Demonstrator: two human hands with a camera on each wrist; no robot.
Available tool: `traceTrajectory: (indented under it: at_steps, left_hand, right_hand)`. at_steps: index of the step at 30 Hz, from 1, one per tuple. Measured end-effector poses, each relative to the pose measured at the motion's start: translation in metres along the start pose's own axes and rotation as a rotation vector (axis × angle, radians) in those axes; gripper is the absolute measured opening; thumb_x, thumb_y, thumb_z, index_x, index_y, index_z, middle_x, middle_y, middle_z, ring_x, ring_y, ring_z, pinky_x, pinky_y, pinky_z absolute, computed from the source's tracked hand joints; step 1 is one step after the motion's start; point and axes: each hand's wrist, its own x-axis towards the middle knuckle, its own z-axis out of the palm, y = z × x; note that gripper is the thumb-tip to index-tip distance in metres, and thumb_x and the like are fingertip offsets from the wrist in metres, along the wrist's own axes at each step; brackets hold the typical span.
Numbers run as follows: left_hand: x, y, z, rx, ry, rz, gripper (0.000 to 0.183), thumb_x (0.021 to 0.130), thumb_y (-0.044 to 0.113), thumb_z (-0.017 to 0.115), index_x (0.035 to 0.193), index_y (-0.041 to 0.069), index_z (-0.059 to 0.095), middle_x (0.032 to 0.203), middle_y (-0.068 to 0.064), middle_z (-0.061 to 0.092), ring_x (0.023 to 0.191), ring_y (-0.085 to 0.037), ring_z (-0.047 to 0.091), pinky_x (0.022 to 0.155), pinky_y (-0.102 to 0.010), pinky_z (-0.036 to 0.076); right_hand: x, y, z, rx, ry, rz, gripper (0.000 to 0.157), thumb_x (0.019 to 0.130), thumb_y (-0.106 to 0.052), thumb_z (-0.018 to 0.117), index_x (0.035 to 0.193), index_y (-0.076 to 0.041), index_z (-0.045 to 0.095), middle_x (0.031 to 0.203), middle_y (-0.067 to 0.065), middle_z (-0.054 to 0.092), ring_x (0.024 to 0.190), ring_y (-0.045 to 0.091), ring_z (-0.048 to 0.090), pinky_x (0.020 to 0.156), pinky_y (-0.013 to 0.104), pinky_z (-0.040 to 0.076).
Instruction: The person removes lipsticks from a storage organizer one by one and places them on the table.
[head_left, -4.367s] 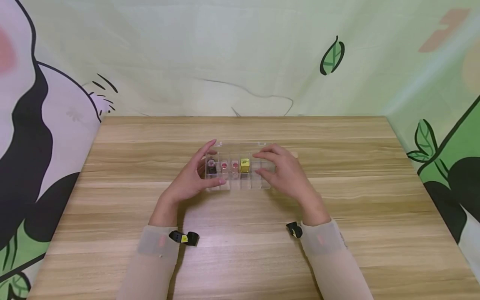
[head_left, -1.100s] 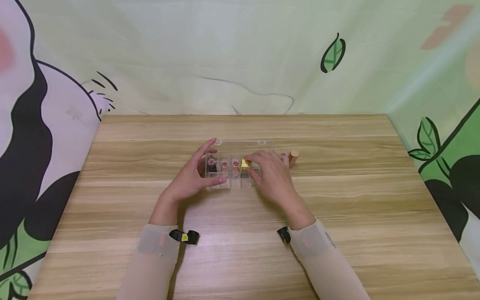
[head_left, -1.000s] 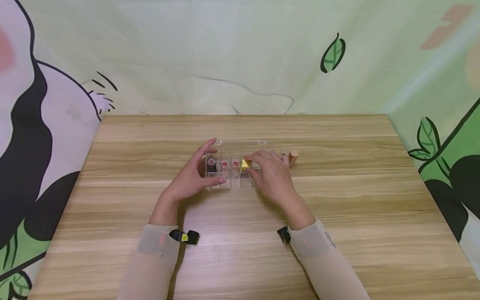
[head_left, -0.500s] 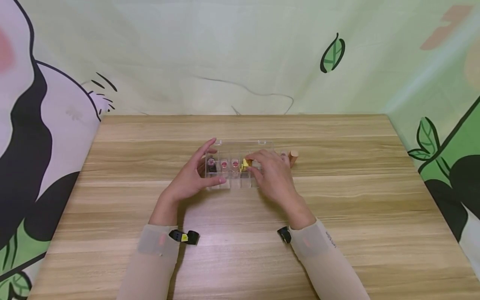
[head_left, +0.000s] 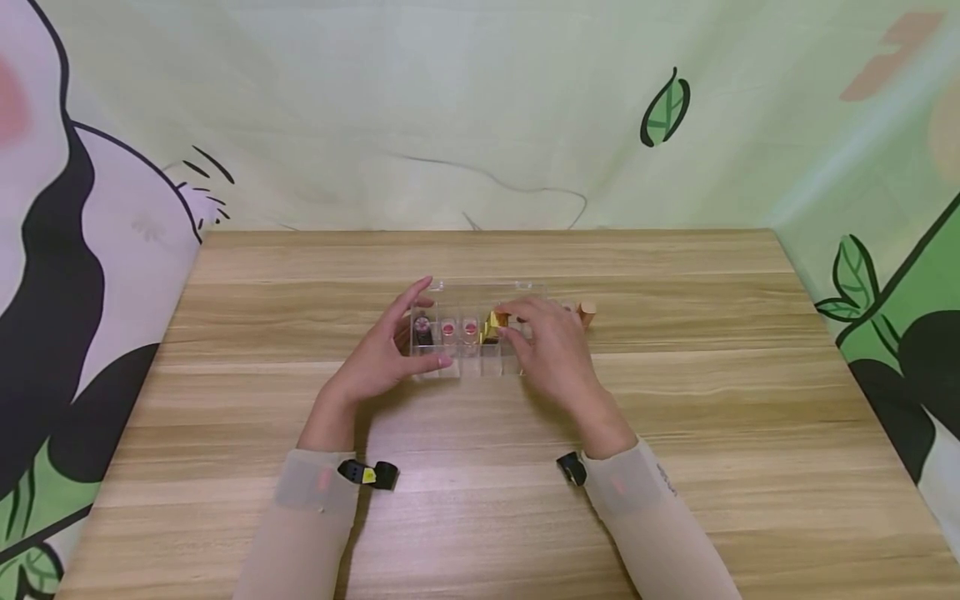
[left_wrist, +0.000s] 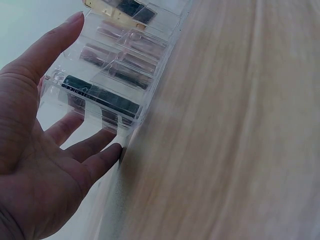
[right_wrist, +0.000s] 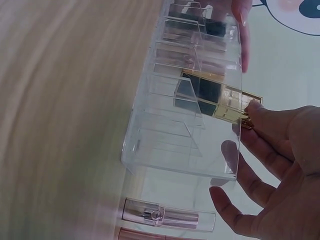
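Observation:
A clear divided lipstick organizer [head_left: 480, 288] stands on the table. My left hand [head_left: 375, 362] holds its left end, thumb along the front and fingers behind. My right hand [head_left: 558, 350] pinches the top of a gold-and-black lipstick [right_wrist: 205, 95] between thumb and index finger. In the right wrist view that lipstick sits at a slant, its gold end past the organizer's rim and its dark part still among the dividers. A dark lipstick tube [left_wrist: 100, 95] fills the end slot by my left hand. Two pinkish clear lipsticks [head_left: 459, 330] stand between it and the gold one.
To the right of the organizer a clear-capped lipstick [right_wrist: 170, 216] and a rose-gold tube [head_left: 587, 313] stand on the wooden table [head_left: 480, 517]. Behind the table's back edge hangs a pale printed cloth [head_left: 480, 100].
My right hand has moved left from the organizer's right end to the gold-and-black lipstick and pinched it. The lipstick has since risen slightly and tilted right. My left hand stays put.

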Motion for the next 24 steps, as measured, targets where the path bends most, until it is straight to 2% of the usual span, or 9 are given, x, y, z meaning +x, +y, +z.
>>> traceTrajectory:
  at_steps: [12,18,24]
  left_hand:
    - [0.000,0.000,0.000,0.005,0.004,-0.006,0.101,0.076,0.021,0.083,0.150,0.046,0.019,0.149,-0.012,0.034,0.143,-0.042,0.028,0.117,-0.058,0.023]
    - [0.001,-0.002,0.000,0.007,0.001,-0.016,0.101,0.076,0.023,0.083,0.150,0.047,0.018,0.149,-0.011,0.034,0.143,-0.042,0.027,0.117,-0.057,0.023]
    - [0.001,-0.002,0.000,0.010,0.001,-0.009,0.101,0.076,0.023,0.083,0.150,0.047,0.018,0.149,-0.013,0.034,0.143,-0.042,0.027,0.117,-0.058,0.022]
  right_hand:
    - [0.001,0.000,-0.007,0.051,0.060,-0.036,0.026,0.090,-0.026,0.068,0.115,-0.019,0.070,0.112,-0.004,0.069,0.101,0.018,0.063,0.093,0.042,0.045]
    - [0.001,0.002,-0.009,0.082,0.074,-0.048,0.026,0.090,-0.024,0.069,0.115,-0.019,0.069,0.110,-0.004,0.068,0.099,0.021,0.064,0.088,0.038,0.048]
    - [0.000,0.002,-0.013,0.120,0.085,-0.048,0.027,0.089,-0.023,0.069,0.115,-0.017,0.069,0.113,-0.001,0.068,0.099,0.023,0.065,0.088,0.040,0.049]
